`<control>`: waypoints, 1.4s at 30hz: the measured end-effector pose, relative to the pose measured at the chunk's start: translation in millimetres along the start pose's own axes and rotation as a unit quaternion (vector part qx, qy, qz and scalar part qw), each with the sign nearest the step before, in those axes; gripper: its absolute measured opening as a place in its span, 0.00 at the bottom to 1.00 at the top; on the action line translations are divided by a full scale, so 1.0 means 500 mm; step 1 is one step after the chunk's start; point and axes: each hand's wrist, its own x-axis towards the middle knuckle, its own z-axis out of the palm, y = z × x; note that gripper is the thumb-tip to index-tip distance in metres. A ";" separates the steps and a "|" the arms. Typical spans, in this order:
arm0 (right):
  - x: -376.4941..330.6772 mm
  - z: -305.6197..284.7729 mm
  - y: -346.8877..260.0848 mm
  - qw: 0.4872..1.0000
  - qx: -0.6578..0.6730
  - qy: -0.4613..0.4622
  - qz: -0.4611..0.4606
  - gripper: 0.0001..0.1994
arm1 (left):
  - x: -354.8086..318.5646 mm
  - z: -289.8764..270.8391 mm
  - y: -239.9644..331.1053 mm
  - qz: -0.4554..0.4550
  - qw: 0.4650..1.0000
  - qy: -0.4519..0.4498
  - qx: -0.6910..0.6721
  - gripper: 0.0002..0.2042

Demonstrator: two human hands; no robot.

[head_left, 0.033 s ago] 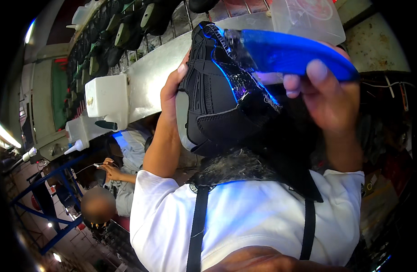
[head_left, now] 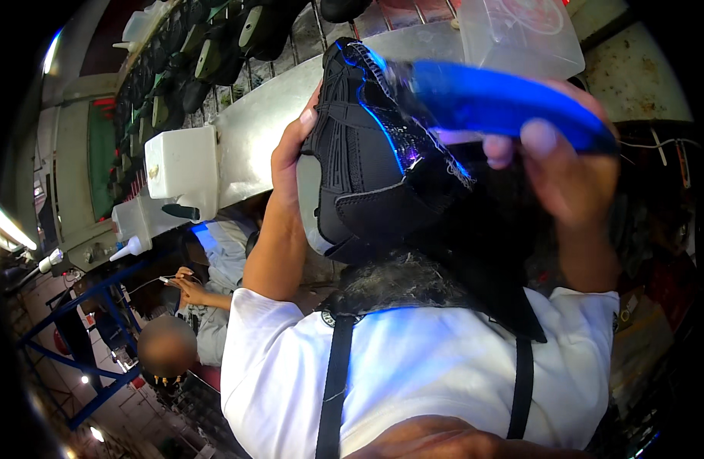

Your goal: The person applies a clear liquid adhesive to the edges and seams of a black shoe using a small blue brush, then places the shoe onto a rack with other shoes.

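Though hand-held, shoe (head_left: 375, 164) before racked shoes (head_left: 214, 53).

The shoe upper (head_left: 367, 168) is black mesh with bright blue edging and a pale grey lining. The insole (head_left: 505, 103) is glossy blue. The shirt (head_left: 421, 359) is white, crossed by black straps (head_left: 333, 382).

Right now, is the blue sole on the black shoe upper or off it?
Partly off: the blue sole juts right from the black shoe upper, gripped by the right hand.

Left hand (head_left: 291, 164) and right hand (head_left: 554, 172) grip a black shoe upper (head_left: 367, 168).
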 end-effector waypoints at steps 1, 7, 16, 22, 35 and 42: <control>0.009 -0.020 -0.009 0.995 -0.066 -0.064 -0.042 0.19 | -0.002 -0.002 0.009 0.022 0.999 -0.014 0.022 0.33; 0.056 -0.115 -0.105 0.936 -0.245 -0.246 -0.056 0.20 | 0.009 0.013 0.011 0.045 0.998 0.002 0.049 0.33; 0.124 -0.109 -0.111 0.899 -0.281 -0.321 -0.102 0.16 | 0.022 0.019 0.010 0.032 0.999 0.032 0.011 0.28; 0.120 -0.121 -0.117 0.876 -0.302 -0.349 -0.139 0.16 | 0.047 -0.048 0.008 -0.049 0.990 -0.065 -0.113 0.22; 0.134 -0.154 -0.136 0.832 -0.351 -0.377 -0.209 0.16 | -0.020 -0.012 -0.014 -0.081 0.979 0.071 -0.175 0.21; 0.086 -0.159 -0.108 0.867 -0.372 -0.285 -0.169 0.14 | -0.016 -0.002 -0.013 -0.102 0.973 0.037 -0.202 0.21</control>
